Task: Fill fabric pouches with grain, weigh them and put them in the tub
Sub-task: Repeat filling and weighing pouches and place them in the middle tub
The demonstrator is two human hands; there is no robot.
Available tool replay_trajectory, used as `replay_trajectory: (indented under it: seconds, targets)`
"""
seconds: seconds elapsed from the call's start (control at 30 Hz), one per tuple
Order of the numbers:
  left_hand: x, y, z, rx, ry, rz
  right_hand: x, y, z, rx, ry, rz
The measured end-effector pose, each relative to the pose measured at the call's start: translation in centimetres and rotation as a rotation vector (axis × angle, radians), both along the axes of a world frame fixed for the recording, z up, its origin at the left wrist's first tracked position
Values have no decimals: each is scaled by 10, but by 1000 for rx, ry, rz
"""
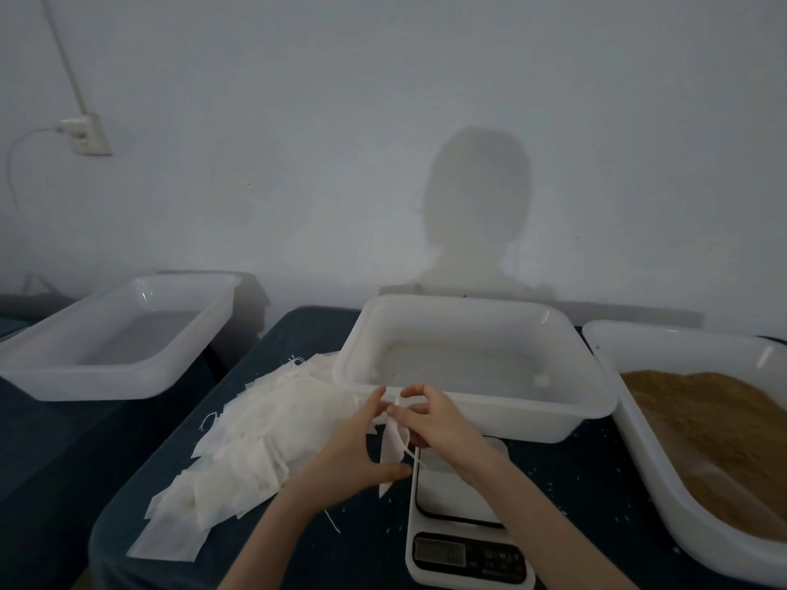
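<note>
Surface: dark table (179, 423), lower frame.
Right tub (639, 419): tan grain (724, 423).
Centre tub (566, 423): nearly bare.
Left tub (85, 381): nothing visible inside.
Pile (255, 445): flat pouches, left of centre.
Scale (460, 517): bottom centre.
Hands: left hand (362, 445) and right hand (430, 419) pinching one pouch (394, 449) above scale.

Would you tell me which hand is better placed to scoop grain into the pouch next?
Probably the right hand: the grain tub lies on its side, while the left hand can hold the pouch.
</note>
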State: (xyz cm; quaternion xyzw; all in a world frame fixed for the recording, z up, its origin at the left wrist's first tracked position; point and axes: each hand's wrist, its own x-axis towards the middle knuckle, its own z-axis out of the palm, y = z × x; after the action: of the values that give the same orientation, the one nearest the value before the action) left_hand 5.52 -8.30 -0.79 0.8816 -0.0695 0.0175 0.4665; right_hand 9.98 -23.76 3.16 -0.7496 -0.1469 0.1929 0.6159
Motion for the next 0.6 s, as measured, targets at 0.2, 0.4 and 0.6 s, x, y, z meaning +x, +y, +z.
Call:
replay_trajectory:
  seconds: [0.2, 0.4, 0.6]
  targets:
    - [-5, -27, 6, -274, -46, -20, -3, -15, 6, 75, -2, 4]
    - [-6, -44, 7, -427, -80, 12, -7, -34, 12, 92, -65, 10]
    - [-5, -53, 8, -298, -161, -16, -11, -49, 23, -238, -447, -45]
